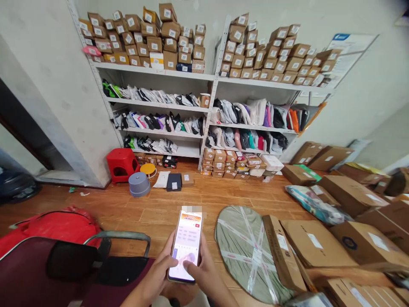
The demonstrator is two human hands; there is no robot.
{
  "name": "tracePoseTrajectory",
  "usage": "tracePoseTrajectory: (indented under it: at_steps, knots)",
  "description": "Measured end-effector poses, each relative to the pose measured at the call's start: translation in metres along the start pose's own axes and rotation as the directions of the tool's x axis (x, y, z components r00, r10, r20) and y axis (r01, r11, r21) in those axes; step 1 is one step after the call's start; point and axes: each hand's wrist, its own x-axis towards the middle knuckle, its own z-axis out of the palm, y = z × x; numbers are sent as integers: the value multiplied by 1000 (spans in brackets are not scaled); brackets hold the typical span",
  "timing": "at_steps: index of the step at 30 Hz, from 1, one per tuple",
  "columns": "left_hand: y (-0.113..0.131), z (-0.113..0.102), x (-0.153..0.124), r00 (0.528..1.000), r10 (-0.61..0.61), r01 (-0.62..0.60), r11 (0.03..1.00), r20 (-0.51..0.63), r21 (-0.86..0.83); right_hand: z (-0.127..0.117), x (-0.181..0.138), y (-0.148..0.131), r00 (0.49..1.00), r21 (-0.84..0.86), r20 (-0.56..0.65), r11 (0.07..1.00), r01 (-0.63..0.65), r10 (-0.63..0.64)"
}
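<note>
Upright in front of me is a smartphone (186, 243) with a lit screen, held low in the middle of the head view. My left hand (162, 265) wraps its left edge, thumb resting over the lower left of the screen. From the other side my right hand (204, 267) grips the phone, and its thumb lies on the lower screen. A keyboard-like panel and an orange banner show on the display; the text is too small to read. The fingers behind the phone are mostly hidden.
White shelves (159, 102) hold labelled boxes and bagged parcels. A red stool (121, 164) and a grey stool (139, 184) stand by them. Right of me lie a taped round green package (243, 247) and cardboard boxes (316, 241). A chair armrest (121, 235) is at left.
</note>
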Motion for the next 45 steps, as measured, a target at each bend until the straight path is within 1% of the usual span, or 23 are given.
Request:
tracePoseTrajectory:
  at_steps: [3,6,8,10,12,14,16,18,20,22,26,29,32,35,38,43,45]
  knots:
    - [1,10,3,997,-18,21,999,77,-27,-5,-3,-4,1000,-39,-16,999,16,-17]
    - [-9,11,8,994,-71,70,997,82,13,-7,-5,-13,994,30,-107,999,35,-32]
    - [-19,7,13,995,-81,78,995,54,57,-10,-2,-21,983,101,-185,995,26,-7]
    - [-27,5,17,997,-61,57,995,42,85,-15,3,-29,968,136,-249,991,-8,42]
    - [-29,8,18,993,-89,83,993,74,83,-21,10,-37,949,111,-307,993,-38,71]
    - [-25,17,17,980,-150,141,987,129,71,-27,15,-43,938,67,-338,996,-62,81]
    - [-20,28,14,970,-192,184,981,149,62,-32,17,-46,935,36,-345,997,-73,81]
    - [-17,37,13,976,-176,171,984,127,54,-37,17,-44,934,26,-352,998,-61,66]
    - [-20,41,14,984,-147,143,989,101,42,-40,14,-40,930,31,-364,999,-40,49]
    - [-26,41,18,993,-90,89,996,81,10,-41,10,-34,934,50,-354,998,-30,46]
    - [-35,38,28,999,14,-12,999,48,-48,-41,5,-30,962,127,-266,992,-22,55]
    - [-35,41,31,997,1,2,999,75,-50,-41,4,-32,967,171,-246,985,-17,59]
    - [-35,45,31,996,18,-12,998,88,-67,-43,4,-33,973,194,-222,981,-14,58]
    - [-37,47,31,994,40,-33,996,100,-77,-47,5,-34,976,180,-211,984,-7,45]
    - [-39,47,32,993,36,-29,997,109,-70,-50,3,-35,974,174,-225,985,10,30]
    - [-38,51,35,994,49,-43,997,96,-66,-53,1,-41,977,142,-210,990,6,24]
    - [-38,53,34,995,37,-32,998,89,-58,-54,1,-43,978,138,-206,990,9,20]
